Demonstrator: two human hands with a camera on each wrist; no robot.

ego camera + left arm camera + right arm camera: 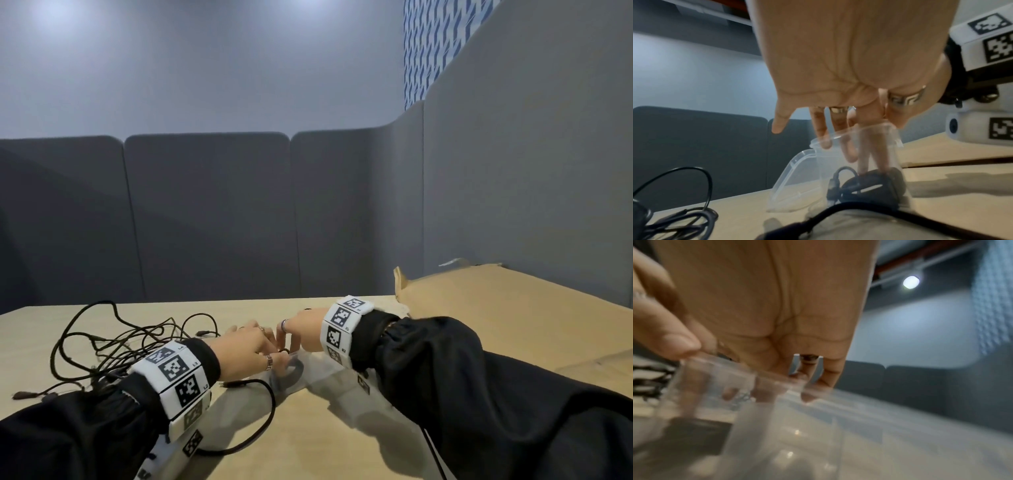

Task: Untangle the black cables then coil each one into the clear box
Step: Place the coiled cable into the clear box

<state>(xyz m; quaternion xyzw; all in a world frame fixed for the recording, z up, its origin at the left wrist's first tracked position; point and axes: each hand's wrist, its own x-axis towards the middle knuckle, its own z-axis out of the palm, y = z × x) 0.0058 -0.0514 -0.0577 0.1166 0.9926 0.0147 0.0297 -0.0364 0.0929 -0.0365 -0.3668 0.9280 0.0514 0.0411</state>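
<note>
My left hand [849,68] reaches into the clear box [859,146], straight fingers [865,162] pressing the coil [869,183] flat; my right hand [764,301] pinches the rim. Best press evenly so it won't spring out.

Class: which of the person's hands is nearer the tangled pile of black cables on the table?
Left. The left hand reaches into the clear box just beside the tangled pile; the right hand is across the box, farther away.

My left hand [849,53] reaches down into the clear box [840,164], straight fingers [864,160] pressing a coiled black cable [869,185] against its bottom. The box stands on the desk [953,201]. More black cables [680,219] lie tangled on the desk at lower left.
</note>
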